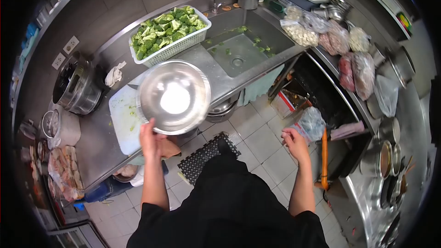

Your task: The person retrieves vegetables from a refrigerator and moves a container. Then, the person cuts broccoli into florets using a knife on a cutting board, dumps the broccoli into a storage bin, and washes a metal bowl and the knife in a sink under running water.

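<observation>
My left hand grips the near-left rim of a large, shiny steel mixing bowl. No food shows inside the bowl, and a bright reflection fills its middle. It is over the counter's front edge and covers part of a white cutting board that has green crumbs on it. A knife tip pokes out between bowl and board. Over the floor to the right, my right hand hangs in the air with loosely bent fingers and nothing visible in it. Behind the bowl stands a white basket heaped with broccoli florets.
A sink with green scraps lies beyond the basket. Bagged food and pots line the right counter. A steel cooker and a bag of meat stand left. A black mat covers some floor tiles.
</observation>
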`<act>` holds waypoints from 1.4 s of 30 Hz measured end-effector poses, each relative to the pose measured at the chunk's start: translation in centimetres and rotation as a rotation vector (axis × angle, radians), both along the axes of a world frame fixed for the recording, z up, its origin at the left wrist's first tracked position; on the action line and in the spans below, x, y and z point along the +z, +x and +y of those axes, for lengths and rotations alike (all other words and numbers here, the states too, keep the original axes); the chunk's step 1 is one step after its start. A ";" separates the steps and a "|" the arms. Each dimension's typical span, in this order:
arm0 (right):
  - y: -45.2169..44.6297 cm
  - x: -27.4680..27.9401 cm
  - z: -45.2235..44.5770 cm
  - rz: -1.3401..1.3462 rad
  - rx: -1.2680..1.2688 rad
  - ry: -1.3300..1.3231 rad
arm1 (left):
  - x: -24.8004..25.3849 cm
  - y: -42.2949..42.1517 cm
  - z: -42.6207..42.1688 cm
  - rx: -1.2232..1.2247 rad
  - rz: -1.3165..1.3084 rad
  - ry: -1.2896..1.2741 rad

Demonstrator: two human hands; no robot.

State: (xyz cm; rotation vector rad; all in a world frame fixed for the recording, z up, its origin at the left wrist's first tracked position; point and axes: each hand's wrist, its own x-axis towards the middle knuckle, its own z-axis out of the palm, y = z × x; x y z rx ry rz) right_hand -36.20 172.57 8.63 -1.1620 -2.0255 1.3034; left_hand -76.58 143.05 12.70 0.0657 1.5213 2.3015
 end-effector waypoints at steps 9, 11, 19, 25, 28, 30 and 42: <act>-11.5 -2.1 13.8 -0.107 0.195 -0.272 | -6.6 -10.9 -1.9 0.560 -0.261 0.056; -13.3 -0.6 17.1 -0.130 0.155 -0.271 | -4.2 -9.9 -0.1 0.526 -0.234 -0.141; -22.7 3.0 33.7 -0.192 0.147 0.071 | 2.5 -7.0 10.6 -0.121 0.044 -0.537; -38.3 2.1 54.0 -0.247 0.382 0.412 | 5.9 -9.5 38.9 -0.578 0.412 -0.552; -47.2 -1.5 64.2 -0.430 0.429 0.520 | 1.7 -15.0 52.9 -0.536 0.547 -0.804; -53.2 -3.7 70.2 -0.475 0.467 0.508 | -4.7 -19.5 60.7 -0.383 0.496 -0.964; -72.2 -18.9 82.4 -0.563 0.304 0.365 | -23.1 -36.6 75.4 -0.009 0.336 -1.265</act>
